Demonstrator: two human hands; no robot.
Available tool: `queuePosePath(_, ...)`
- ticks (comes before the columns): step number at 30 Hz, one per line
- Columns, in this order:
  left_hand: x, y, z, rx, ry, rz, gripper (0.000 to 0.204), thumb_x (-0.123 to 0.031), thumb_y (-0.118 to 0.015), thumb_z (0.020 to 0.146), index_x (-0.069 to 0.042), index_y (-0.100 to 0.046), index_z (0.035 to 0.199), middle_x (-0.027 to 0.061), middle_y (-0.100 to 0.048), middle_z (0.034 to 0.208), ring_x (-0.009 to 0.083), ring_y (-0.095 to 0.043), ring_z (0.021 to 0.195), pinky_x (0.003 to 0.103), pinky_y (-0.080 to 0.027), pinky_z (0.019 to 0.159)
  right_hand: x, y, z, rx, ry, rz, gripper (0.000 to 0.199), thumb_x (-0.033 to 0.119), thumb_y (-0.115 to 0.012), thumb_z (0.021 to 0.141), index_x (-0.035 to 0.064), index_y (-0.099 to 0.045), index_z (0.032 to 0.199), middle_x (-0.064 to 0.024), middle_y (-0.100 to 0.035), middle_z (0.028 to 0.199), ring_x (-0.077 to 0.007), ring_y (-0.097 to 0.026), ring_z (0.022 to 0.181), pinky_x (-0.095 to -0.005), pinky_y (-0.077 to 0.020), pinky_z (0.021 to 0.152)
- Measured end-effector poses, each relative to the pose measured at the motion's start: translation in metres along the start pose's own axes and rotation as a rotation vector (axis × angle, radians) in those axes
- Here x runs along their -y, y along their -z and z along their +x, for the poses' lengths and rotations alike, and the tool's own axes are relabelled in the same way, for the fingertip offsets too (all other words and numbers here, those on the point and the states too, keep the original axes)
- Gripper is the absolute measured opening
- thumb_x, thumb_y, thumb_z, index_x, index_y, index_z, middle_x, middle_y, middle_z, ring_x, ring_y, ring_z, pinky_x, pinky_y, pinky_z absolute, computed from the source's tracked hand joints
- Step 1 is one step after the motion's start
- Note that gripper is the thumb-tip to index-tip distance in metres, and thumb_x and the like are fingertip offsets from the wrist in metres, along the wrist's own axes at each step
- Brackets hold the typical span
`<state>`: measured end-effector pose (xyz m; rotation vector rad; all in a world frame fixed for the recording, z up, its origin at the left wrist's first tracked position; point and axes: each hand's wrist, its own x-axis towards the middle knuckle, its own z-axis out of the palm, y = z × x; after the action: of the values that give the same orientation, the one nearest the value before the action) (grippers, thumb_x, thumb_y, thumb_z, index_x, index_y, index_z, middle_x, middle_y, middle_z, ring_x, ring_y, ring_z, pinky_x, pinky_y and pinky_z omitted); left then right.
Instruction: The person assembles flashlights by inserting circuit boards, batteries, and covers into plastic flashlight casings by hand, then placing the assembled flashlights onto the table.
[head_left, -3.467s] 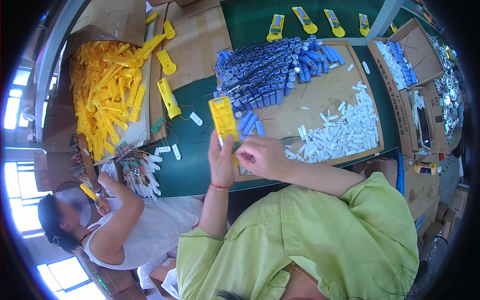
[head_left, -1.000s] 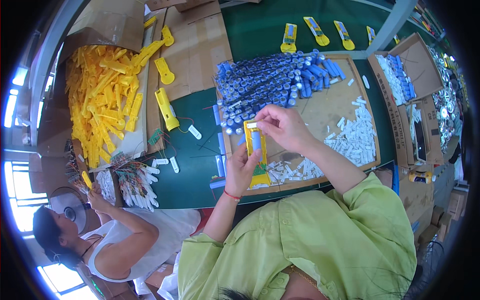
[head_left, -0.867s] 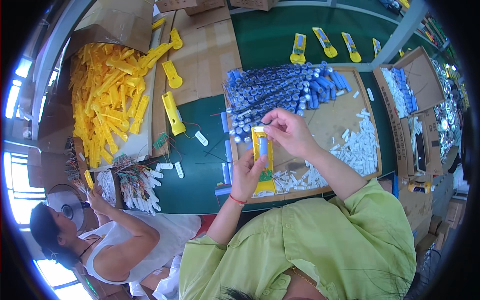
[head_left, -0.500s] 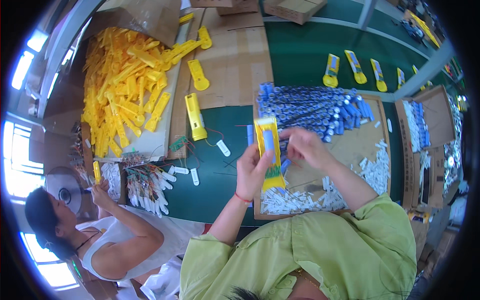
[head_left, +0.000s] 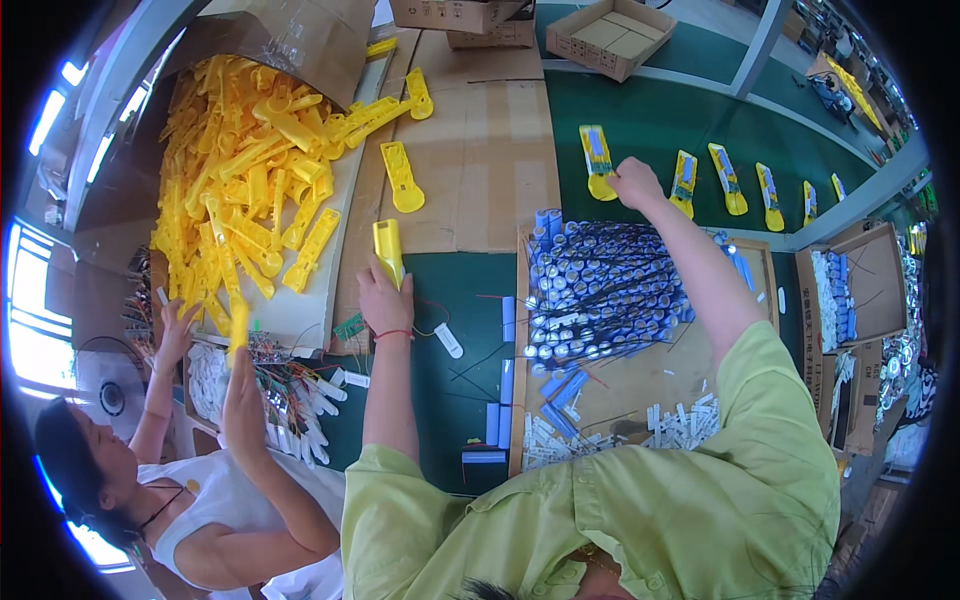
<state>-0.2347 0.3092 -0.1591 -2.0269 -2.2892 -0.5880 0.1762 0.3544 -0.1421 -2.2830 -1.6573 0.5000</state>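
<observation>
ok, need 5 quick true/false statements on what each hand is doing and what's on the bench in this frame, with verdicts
1. The left hand grips a yellow plastic casing. True.
2. The right hand rests on the blue cylinders. False: it reaches past them to an assembled yellow piece on the green table.
3. A heap of loose yellow casings lies to the person's left. True.
4. The row of assembled pieces sits on brown cardboard. False: it lies on the green table.
5. A co-worker's hand holds a yellow piece at lower left. True.
</observation>
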Motion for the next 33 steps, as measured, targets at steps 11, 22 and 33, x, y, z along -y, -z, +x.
queuePosePath(11, -0.068, 0.112, -0.049, 0.691, 0.221, -1.821, 0.046, -0.030, -0.037, 0.095, 0.000, -0.041, 0.129, 0.0175, -0.054, 0.121, 0.0219, -0.061, 0.094, 0.033, -0.054, 0.072, 0.107, 0.031, -0.140, 0.264, 0.757, 0.583, 0.085, 0.023, -0.079, 0.064, 0.0067, -0.035, 0.135, -0.0126, -0.035, 0.138, -0.0249, -0.036, 0.127, -0.0335, -0.0284, 0.105)
queuePosePath(22, -0.075, 0.116, -0.102, 0.092, 0.032, -1.345, 0.035, -0.023, -0.046, 0.094, -0.001, -0.046, 0.122, 0.0099, -0.059, 0.101, 0.0115, -0.057, 0.077, 0.026, -0.049, 0.066, 0.085, 0.016, -0.294, 0.886, 0.486, 0.810, 0.025, 0.021, -0.064, 0.084, 0.0036, -0.063, 0.102, -0.0024, -0.065, 0.076, -0.0121, -0.061, 0.072, -0.0263, -0.0478, 0.067)
queuePosePath(33, -0.078, 0.119, -0.200, 0.840, -0.175, -1.360, 0.042, -0.003, -0.063, 0.076, 0.000, -0.049, 0.116, 0.0045, -0.060, 0.098, 0.0100, -0.058, 0.081, 0.025, -0.048, 0.072, 0.086, 0.054, -0.313, 0.311, 0.185, 1.490, 0.030, 0.009, -0.061, 0.084, 0.0028, -0.050, 0.111, -0.0104, -0.066, 0.082, -0.0156, -0.064, 0.064, -0.0230, -0.0503, 0.051)
